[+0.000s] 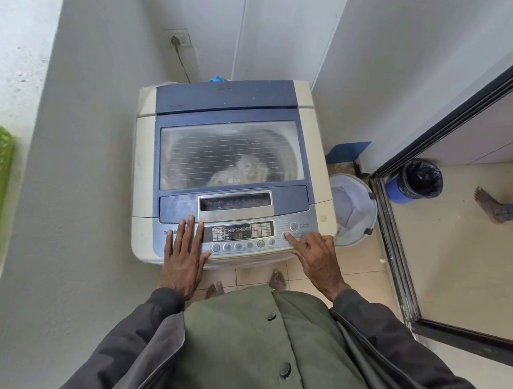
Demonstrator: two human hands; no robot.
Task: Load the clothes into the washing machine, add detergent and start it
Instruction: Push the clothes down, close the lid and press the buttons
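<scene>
Washing machine (141,173) is in the corner w/ its lid (226,116) down. The clothes (240,171) are inside the drum, a pale bundle showing through the lid's window. No detergent in sight, so I can't tell if it's gone in.

All the action is at the front edge, on the control panel (241,246). The left hand (182,259) lies flat at the panel's left end, fingers straight and spread, gripping nothing and pressing no button; it looks like it's just bracing.

The right hand (318,260) grips nothing either. Its forefinger (293,241) is out straight and the other fingers are tucked under. The tip sits on the round start button (284,237) at the panel's right end, just below and left of the power button (294,226).

The display (237,232) is lit w/ digits, so the power's on. I'd say this is the last step. The button is right under that fingertip, so the push goes straight down, no reaching across, and the right hand is the one placed for it. A slip up and right would hit power instead.

A white laundry bag (354,207) stands beside the machine.
</scene>
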